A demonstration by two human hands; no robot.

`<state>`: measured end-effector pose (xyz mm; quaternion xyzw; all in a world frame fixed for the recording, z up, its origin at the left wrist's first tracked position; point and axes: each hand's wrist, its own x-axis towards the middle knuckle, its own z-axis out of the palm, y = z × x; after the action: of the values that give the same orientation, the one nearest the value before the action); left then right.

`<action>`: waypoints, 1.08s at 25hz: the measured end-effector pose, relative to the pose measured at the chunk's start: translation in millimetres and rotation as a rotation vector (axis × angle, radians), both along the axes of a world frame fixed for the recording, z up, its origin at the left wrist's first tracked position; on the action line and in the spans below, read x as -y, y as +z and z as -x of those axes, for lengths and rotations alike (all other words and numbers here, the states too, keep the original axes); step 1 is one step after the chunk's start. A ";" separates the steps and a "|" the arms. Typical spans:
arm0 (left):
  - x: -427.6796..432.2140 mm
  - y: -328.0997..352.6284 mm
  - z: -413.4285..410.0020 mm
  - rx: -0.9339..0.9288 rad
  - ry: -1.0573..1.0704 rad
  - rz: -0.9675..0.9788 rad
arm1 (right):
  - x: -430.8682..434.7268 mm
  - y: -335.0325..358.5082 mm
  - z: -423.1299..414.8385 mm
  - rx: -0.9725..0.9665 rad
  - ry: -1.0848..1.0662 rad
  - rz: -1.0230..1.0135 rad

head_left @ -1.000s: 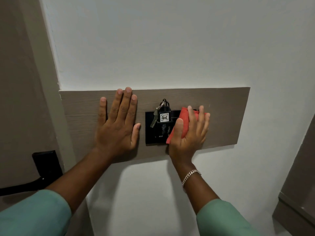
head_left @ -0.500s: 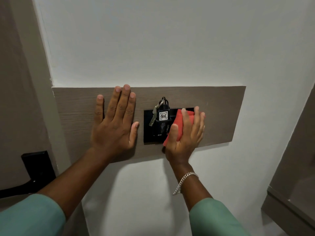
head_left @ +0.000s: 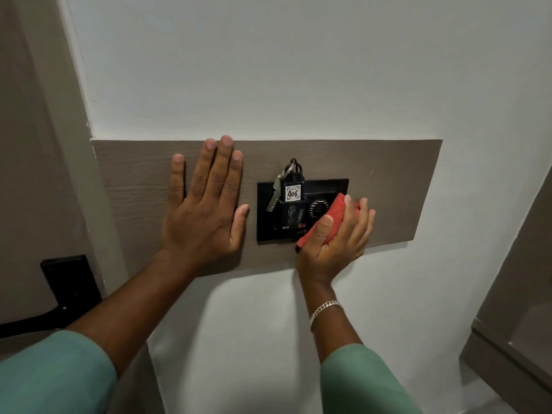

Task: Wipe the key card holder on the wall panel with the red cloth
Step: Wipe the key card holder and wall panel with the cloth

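Note:
The black key card holder (head_left: 322,186) is set in a brown wooden wall panel (head_left: 388,189). A key tag marked 406 (head_left: 293,193) with a key hangs in its slot. My right hand (head_left: 337,237) presses the folded red cloth (head_left: 328,219) against the holder's lower right corner, covering that part. My left hand (head_left: 206,204) lies flat on the panel with fingers spread, just left of the holder and apart from it.
White wall surrounds the panel. A door with a black lever handle (head_left: 68,291) stands at the left. A brown cabinet edge (head_left: 507,324) runs along the right.
My right hand with the red cloth has slid down and to the right, uncovering the round knob and the holder's upper right. My left hand has stayed flat on the panel.

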<state>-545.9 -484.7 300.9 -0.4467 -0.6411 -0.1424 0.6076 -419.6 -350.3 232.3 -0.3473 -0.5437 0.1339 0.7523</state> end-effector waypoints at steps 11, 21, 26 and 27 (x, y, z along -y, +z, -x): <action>0.5 0.4 -1.2 0.006 -0.012 -0.013 | -14.5 38.3 -44.7 -0.400 0.146 -0.045; 0.5 -0.1 0.2 0.031 -0.044 -0.001 | 34.7 31.3 4.7 0.167 0.054 -0.276; -0.8 -1.3 1.8 0.026 -0.031 0.004 | 48.6 52.3 18.9 -0.017 0.162 0.004; -0.6 -1.0 1.9 0.027 -0.036 0.003 | 49.3 47.0 16.3 0.093 0.125 -0.092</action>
<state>-547.8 -484.1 299.9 -0.4573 -0.6413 -0.1583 0.5954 -435.8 -399.6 279.3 -0.2837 -0.6042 0.1392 0.7315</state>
